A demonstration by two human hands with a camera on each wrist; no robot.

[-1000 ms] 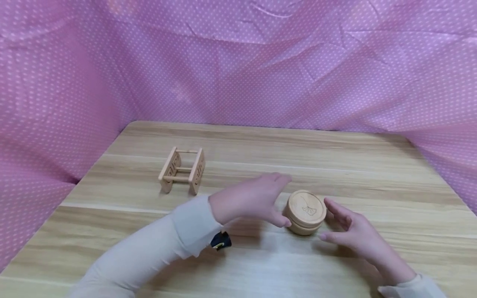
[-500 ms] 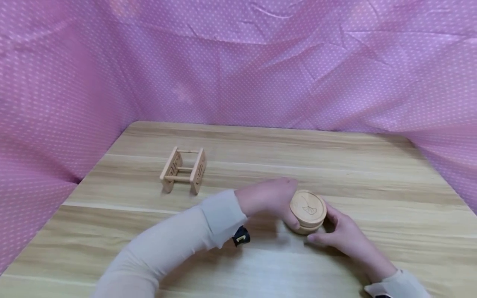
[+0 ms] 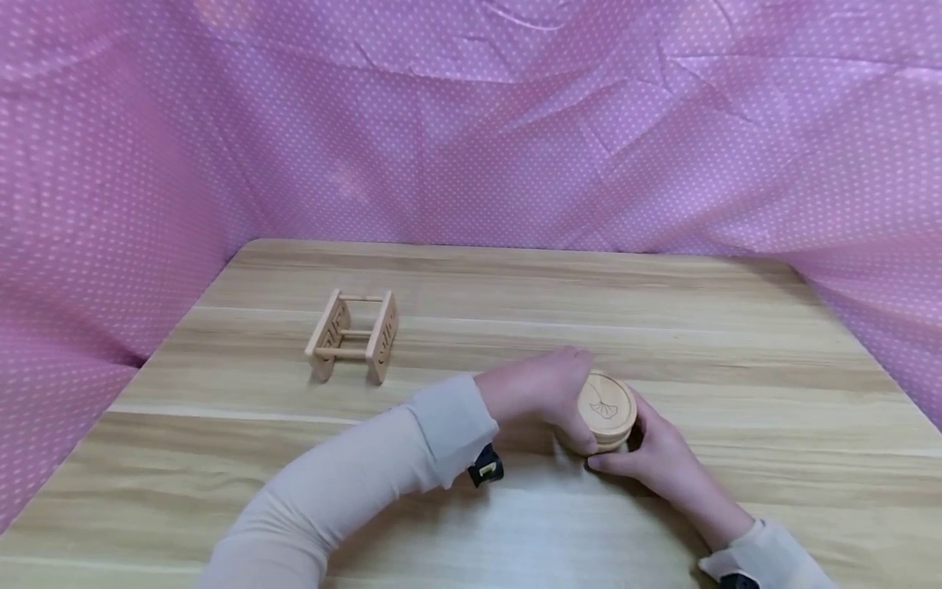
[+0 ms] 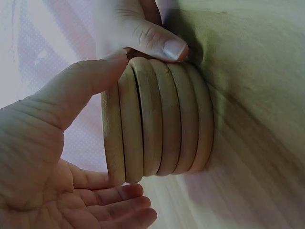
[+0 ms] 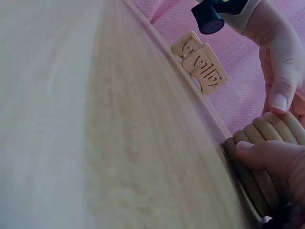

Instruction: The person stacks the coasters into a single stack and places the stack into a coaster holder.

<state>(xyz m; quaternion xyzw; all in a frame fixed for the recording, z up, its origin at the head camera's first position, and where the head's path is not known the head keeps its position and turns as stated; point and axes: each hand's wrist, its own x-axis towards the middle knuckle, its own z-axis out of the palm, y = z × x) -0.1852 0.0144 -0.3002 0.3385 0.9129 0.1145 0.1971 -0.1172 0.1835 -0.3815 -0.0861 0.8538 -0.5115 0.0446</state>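
Note:
A stack of several round wooden coasters [image 3: 607, 407] stands on the table, the top one engraved with a ginkgo leaf. From the left side my left hand [image 3: 546, 394] grips the upper coasters, thumb on the near edge and fingers round the far side. My right hand [image 3: 666, 462] holds the lower coasters from the right, its thumb near the table. In the left wrist view the coasters [image 4: 164, 119] show edge-on, with a thin dark gap between upper and lower ones. The right wrist view shows both thumbs on the coaster edges [image 5: 259, 133].
A small wooden rack [image 3: 374, 348] with cut-out side panels and crossbars stands on the table at the left. The wood-grain table [image 3: 515, 286] is enclosed at the back and sides by a pink dotted cloth [image 3: 471, 147]. A black wrist camera [image 3: 486, 466] hangs under the left sleeve.
Both hands have moved in from beside the coaster stack and now grip it from left and right. The view has shifted slightly; the rack stays where it was.

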